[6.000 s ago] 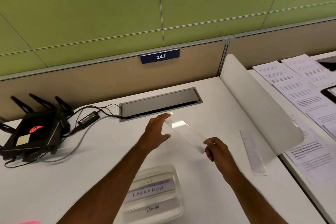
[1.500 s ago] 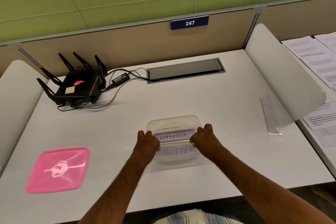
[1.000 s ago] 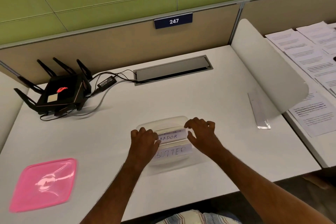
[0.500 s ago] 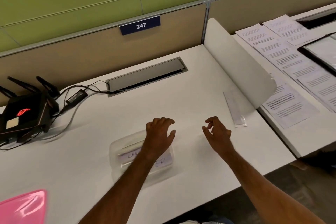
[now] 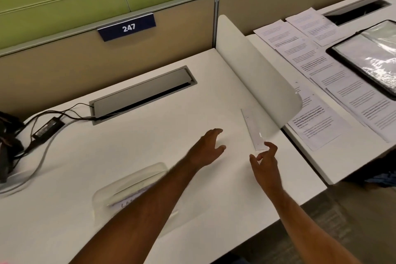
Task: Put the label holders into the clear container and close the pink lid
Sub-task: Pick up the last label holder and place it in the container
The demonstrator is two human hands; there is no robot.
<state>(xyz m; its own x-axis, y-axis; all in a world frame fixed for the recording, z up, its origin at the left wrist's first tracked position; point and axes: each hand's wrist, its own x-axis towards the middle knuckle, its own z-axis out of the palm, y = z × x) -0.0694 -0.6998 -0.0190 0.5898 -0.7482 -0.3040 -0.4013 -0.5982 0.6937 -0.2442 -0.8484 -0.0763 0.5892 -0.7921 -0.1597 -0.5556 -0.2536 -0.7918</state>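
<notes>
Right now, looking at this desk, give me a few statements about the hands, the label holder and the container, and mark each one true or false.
1. The right hand is gripping the label holder. False: its open fingers are just short of the holder's near end.
2. The left hand is empty. True.
3. The clear container has its lid on. False: it is open.
4. The label holder lies beside the white divider. True.

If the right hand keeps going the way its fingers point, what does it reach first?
Most likely the clear flat label holder lying by the white divider panel; the right hand, fingers open, is just short of its near end, though height above the desk is unclear.
</notes>
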